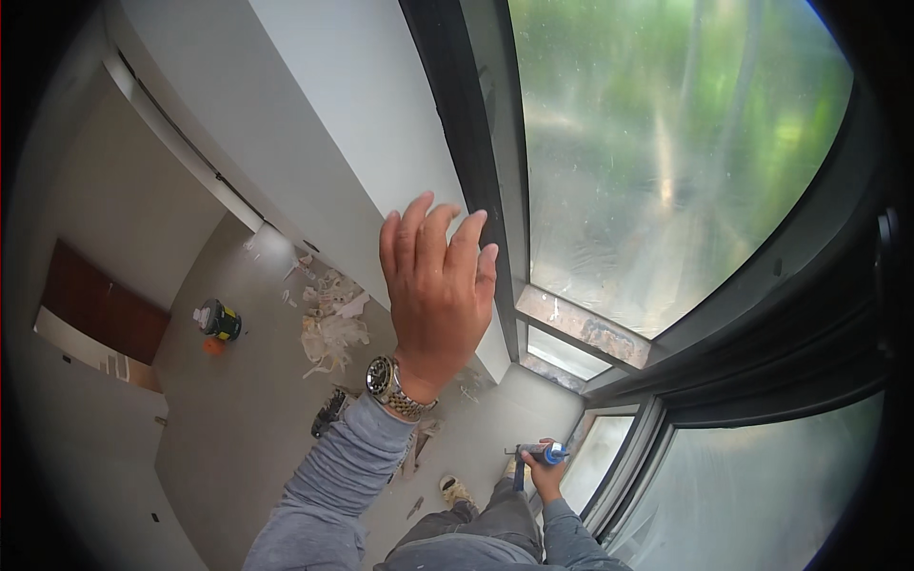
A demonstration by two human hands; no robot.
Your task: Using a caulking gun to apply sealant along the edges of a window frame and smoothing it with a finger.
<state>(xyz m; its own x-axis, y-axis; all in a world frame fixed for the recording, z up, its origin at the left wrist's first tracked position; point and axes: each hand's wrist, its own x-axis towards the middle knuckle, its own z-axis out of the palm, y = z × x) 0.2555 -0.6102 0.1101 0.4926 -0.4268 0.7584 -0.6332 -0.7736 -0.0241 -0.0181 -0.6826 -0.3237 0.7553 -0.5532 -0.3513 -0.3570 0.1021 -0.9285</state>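
My left hand (436, 309) is raised in the middle of the view, its back toward me and its fingers apart and slightly bent. It holds nothing and appears near the joint of the white wall (333, 86) and the dark window frame (502, 171); whether it touches them I cannot tell. A metal-band watch (385, 378) is on that wrist. Low at my right side, my right hand (546, 480) is closed round a caulking gun (533, 454) with blue parts. Its tip is too small to make out.
A tall window pane (647, 181) with plastic film stands at the right, above a stained ledge (586, 326). On the floor at left lie crumpled scraps (333, 324) and a dark bucket (223, 322). A black object (329, 411) lies near my feet.
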